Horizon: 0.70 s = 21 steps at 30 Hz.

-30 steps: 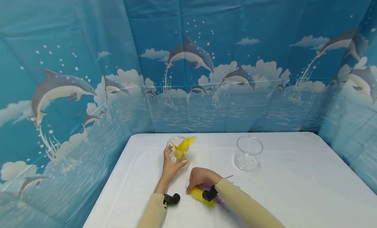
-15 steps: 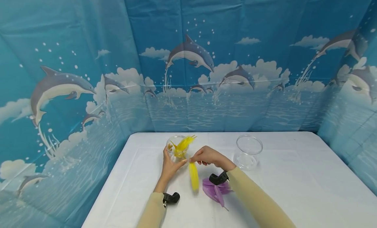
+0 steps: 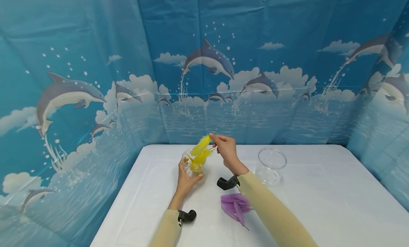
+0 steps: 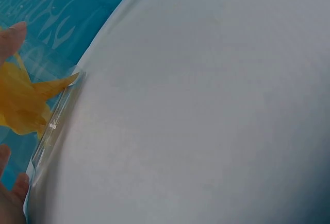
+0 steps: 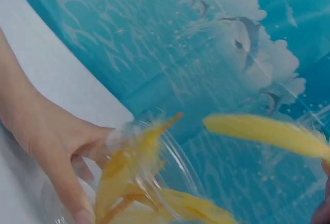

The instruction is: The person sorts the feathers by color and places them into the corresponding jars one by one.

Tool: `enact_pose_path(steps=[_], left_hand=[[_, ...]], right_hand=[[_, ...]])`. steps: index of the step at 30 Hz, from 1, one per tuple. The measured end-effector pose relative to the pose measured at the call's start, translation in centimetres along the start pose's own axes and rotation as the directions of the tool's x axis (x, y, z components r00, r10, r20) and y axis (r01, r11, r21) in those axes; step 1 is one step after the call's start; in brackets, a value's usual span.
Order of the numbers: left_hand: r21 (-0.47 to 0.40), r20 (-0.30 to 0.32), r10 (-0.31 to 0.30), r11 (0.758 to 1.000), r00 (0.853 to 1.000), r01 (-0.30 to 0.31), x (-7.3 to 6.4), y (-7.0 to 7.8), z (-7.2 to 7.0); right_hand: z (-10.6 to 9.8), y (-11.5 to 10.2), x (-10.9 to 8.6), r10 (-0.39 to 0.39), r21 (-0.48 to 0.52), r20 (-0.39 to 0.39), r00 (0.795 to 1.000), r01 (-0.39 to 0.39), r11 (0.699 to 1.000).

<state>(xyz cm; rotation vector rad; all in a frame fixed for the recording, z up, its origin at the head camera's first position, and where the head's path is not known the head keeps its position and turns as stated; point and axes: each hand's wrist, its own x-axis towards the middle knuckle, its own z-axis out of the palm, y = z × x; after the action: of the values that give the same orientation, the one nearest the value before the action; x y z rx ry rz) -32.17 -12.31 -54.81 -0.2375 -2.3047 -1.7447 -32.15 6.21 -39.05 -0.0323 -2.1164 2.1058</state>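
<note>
Now, everything hangs on the gap between the yellow feather (image 3: 200, 146) and the mouth of the left jar (image 3: 191, 173). The feather is up in the right hand (image 3: 226, 149), its long axis slanting from the fingertips at the far right down toward the near left, so that its free end points at the jar's mouth. In the right wrist view a gap shows between feather and rim; from the head view I cannot tell whether it touches the feathers below.

As for the hands, they are apart. The right is raised to the right of the jar, its thumb and finger closed in a pinch on 1 end of the feather. The left hand (image 3: 186, 181) is clamped on the jar, its fingers round the left side and its thumb on the near right; it is the nearer of the 2 to the jar's wall.

Inside that jar, more yellow feathers (image 3: 198, 161) lean against the rim, some poking out to the right. Purple feathers (image 3: 234, 206) lie in a loose bunch on the near part of the white table (image 3: 319, 190), beside the right sleeve (image 3: 271, 208). Farther right, well apart from the left jar, the right jar (image 3: 265, 174) stands upright.
</note>
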Motion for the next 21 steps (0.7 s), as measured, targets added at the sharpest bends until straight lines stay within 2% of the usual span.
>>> enact_pose_path(steps=[6,10,12,16,18,20,21], left_hand=[[0.006,-0.001,0.002,1.0,1.0,-0.002,0.0,-0.2,0.3],[0.021,-0.001,0.005,1.0,1.0,-0.005,0.0,-0.3,0.4],[0.023,-0.001,0.009,1.0,1.0,-0.009,-0.1,-0.3,0.4],[0.017,0.0,0.038,0.999,0.999,-0.038,-0.3,0.2,0.3],[0.024,-0.004,0.049,0.999,0.999,-0.049,-0.2,0.1,0.2],[0.027,-0.013,0.055,0.998,0.998,-0.054,-0.1,0.1,0.1],[0.036,-0.016,0.051,0.998,0.999,-0.05,0.1,-0.4,0.2]], right_hand=[[2.9,1.5,-0.4,-0.062,-0.043,-0.112,0.992,0.057,0.997],[4.3,2.6,-0.7,-0.064,-0.164,-0.153,0.986,0.038,0.986],[4.6,3.1,-0.9,-0.058,-0.252,-0.143,0.988,0.021,0.968],[4.6,3.4,-1.1,-0.039,-0.421,-0.074,0.996,0.004,0.907],[4.3,3.3,-1.1,-0.025,-0.475,-0.045,0.999,0.001,0.88],[3.9,3.1,-1.1,-0.038,-0.502,-0.029,0.999,0.018,0.864],[3.7,3.0,-1.0,-0.045,-0.509,-0.025,0.999,0.026,0.86]])
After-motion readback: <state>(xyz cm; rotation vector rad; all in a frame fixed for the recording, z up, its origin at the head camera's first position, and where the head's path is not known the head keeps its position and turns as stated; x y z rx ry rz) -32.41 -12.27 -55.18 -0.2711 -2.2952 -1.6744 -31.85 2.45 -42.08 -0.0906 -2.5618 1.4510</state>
